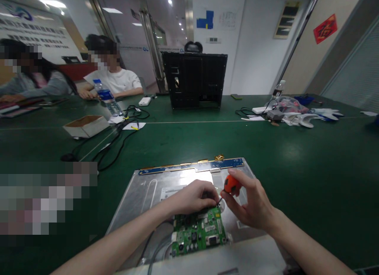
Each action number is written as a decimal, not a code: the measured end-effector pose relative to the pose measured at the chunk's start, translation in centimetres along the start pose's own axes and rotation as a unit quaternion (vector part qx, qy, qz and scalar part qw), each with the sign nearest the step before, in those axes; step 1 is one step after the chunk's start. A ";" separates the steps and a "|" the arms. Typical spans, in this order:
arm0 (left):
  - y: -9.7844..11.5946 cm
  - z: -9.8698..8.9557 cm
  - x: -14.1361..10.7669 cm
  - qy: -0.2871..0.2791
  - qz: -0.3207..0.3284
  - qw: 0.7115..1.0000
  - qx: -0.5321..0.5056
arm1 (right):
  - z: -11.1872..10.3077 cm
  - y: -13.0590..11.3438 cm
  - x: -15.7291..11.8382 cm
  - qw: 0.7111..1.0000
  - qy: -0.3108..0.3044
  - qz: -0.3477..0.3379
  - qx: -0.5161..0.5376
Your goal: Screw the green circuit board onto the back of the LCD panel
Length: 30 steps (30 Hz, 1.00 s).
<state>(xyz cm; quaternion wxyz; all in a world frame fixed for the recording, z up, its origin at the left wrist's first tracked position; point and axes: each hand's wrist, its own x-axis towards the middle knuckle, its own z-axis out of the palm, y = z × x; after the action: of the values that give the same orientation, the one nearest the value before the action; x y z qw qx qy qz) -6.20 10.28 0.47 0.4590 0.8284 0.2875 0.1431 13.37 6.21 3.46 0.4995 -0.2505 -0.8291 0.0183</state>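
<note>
My right hand (pixel 251 200) grips a small screwdriver (pixel 231 184) by its stubby orange and black handle. The thin shaft slants down to the far right corner of a green circuit board (pixel 198 231). At that corner, my left hand (pixel 197 196) is closed, its fingertips pinched together beside the shaft's tip. Whatever those fingertips hold is too small to make out. Beneath the board lies a silver metal display panel (pixel 139 200), with a narrow blue circuit strip (pixel 192 167) along its far edge.
Cables (pixel 118 143) and an open cardboard box (pixel 85 126) lie to the left, near a water bottle (pixel 109 99). A black monitor housing (pixel 195 81) stands across the green table (pixel 266 144). Gloves (pixel 302 119) lie at the right. Two people sit at the far left.
</note>
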 end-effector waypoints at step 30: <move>0.2 0.0 -0.1 0.004 0.002 1.000 0.009 | -0.3 0.0 -0.1 1.000 -0.012 0.000 0.001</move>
<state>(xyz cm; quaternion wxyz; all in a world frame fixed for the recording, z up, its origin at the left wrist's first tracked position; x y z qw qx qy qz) -6.19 10.18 0.60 0.4502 0.8322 0.2893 0.1449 13.61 6.10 3.54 0.4897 -0.2497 -0.8351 0.0218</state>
